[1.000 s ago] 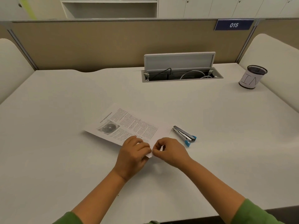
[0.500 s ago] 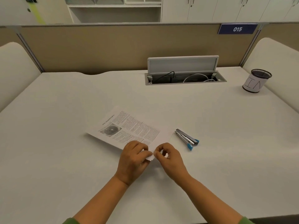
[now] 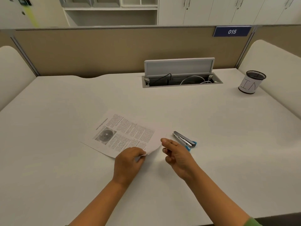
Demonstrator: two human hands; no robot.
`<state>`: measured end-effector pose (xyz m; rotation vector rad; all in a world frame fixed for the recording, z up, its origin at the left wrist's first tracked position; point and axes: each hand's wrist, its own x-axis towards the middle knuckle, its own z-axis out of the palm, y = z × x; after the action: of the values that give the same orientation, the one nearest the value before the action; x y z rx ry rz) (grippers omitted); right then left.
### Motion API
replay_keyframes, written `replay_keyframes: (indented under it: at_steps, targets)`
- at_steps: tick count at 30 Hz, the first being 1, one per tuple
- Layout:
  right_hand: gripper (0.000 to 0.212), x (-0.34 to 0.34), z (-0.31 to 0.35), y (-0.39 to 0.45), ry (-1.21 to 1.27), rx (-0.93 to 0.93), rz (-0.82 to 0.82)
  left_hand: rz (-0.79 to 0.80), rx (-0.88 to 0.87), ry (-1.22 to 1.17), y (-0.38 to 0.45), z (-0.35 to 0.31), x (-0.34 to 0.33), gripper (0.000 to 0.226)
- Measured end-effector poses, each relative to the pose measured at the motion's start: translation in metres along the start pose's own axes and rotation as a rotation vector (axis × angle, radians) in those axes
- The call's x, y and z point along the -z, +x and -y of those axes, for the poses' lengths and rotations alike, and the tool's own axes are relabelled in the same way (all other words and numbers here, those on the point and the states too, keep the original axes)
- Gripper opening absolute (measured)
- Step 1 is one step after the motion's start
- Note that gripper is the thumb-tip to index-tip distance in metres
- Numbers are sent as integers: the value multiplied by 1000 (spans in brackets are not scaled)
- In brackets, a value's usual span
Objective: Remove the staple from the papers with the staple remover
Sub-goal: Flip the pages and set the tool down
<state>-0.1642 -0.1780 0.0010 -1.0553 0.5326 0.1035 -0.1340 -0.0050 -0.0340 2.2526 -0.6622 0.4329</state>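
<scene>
Right hand (image 3: 176, 154) has let go of the papers' (image 3: 123, 134) corner.
Empty, fingers loose, beside the staple remover (image 3: 184, 139) at centre; left hand (image 3: 128, 162) pinches the lifted corner.

A blue sign (image 3: 232, 31) on the far partition, toward the right, reads "015" in white numerals. The printed papers (image 3: 123, 132) lying near the middle of the desk carry a sideways heading that looks like "neoookstroe.com", though the letters are not sharp; the body text under it is too small to read. The mesh pen cup (image 3: 251, 82) at the far right wears a white paper wrap with hand-drawn strokes resembling "IV".
</scene>
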Motion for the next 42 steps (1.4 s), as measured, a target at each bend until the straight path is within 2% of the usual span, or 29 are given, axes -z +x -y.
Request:
replay_keyframes:
  at_steps: [2,7,9,15,19,21,23,26,29,32,34,38,40,42]
  targets:
    - [1,2,3,0,46,5,6,-54,114,-79,6,0,4,8]
    - [6,6,10,-3,136,24,12,-168,304,-201,36,-7,25,7]
    - [6,7,11,-3,149,32,1,-210,301,-225,53,-15,38,8]
    - [5,14,11,4,120,140,3,-295,135,-295,111,-63,97,14]
    - [8,8,18,12,-118,271,46,-347,81,-385,140,-85,126,20]
    - [8,4,27,18,-255,340,56,-328,101,-462,150,-87,132,19]
    - [12,4,39,27,-353,445,140,-305,135,-558,160,-87,136,13]
    - [13,3,52,32,-354,486,228,-299,223,-699,171,-81,138,11]
    - [13,4,53,34,-301,512,218,-354,320,-764,180,-67,137,13]
    - [12,7,42,37,-300,531,152,-384,405,-707,182,-44,127,20]
    - [11,8,34,42,-321,500,79,-343,491,-621,178,-24,115,39]
    - [12,6,19,52,-454,329,-1,-138,740,-499,151,20,85,78]
    - [16,6,12,56,-549,265,-29,-43,838,-407,127,35,65,88]
    - [17,6,8,59,-643,247,-55,27,908,-307,104,44,48,86]
